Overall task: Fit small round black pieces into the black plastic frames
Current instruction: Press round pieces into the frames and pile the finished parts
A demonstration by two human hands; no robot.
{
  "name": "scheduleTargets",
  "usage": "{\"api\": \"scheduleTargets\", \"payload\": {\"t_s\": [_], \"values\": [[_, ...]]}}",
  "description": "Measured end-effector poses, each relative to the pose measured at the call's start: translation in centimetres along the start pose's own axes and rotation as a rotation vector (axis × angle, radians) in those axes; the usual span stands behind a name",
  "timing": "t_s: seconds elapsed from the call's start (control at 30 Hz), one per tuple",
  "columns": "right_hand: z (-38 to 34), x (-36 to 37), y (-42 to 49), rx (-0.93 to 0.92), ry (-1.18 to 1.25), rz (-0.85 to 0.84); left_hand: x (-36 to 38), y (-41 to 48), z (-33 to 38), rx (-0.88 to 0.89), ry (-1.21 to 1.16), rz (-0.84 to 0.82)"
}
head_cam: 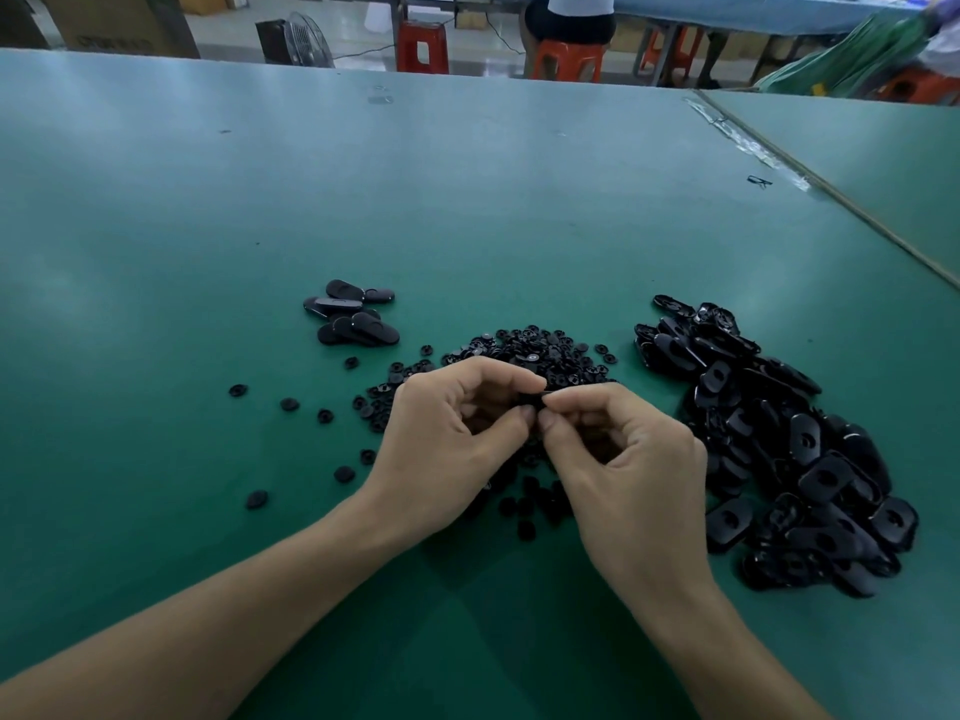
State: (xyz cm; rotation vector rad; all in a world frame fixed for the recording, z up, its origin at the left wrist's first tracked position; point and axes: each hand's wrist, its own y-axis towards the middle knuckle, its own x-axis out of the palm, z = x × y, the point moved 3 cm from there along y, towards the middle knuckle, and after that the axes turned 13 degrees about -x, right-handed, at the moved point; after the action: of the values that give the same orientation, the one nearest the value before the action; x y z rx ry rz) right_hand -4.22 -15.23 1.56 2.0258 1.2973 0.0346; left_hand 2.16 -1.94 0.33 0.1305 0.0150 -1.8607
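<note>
Left hand [457,433] and right hand [623,459] together pinch one small black piece [535,398] (mostly hidden); box [119,23] lettering unreadable

Left hand [441,444], right hand [628,459] curled, fingertips [549,421] pinching together

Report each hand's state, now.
Left hand: fingers curled, pinching a black part.
Right hand: fingers curled, pinching what looks like the same part.

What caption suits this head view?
Over round pieces, left hand and right hand pinch a black part; frames piled right on green table.
</note>
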Motion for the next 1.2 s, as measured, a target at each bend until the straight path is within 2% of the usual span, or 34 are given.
{"api": "scheduleTargets", "payload": {"t_s": [0.27,0.57,0.93,1.1,1.2], "values": [[0.6,-0.4,0.2,0.038,-0.007,-0.007,0.1,-0.1,-0.1,-0.004,-0.021,0.004],[1.2,-0.4,0.3,0.114,0.099,-0.016,0.0,-0.2,0.1,0.011,-0.064,-0.053],[0.7,0.0,0.2,0.013,0.04,-0.062,-0.1,0.1,-0.1,0.018,-0.014,0.038],[0.6,-0.6,0.4,-0.036,-0.022,-0.08,-0.1,0.1,-0.2,0.009,-0.002,0.027],[1.2,-1.3,0.9,0.03,0.017,-0.111,0.1,-0.1,0.0,0.007,-0.004,-0.013]]}}
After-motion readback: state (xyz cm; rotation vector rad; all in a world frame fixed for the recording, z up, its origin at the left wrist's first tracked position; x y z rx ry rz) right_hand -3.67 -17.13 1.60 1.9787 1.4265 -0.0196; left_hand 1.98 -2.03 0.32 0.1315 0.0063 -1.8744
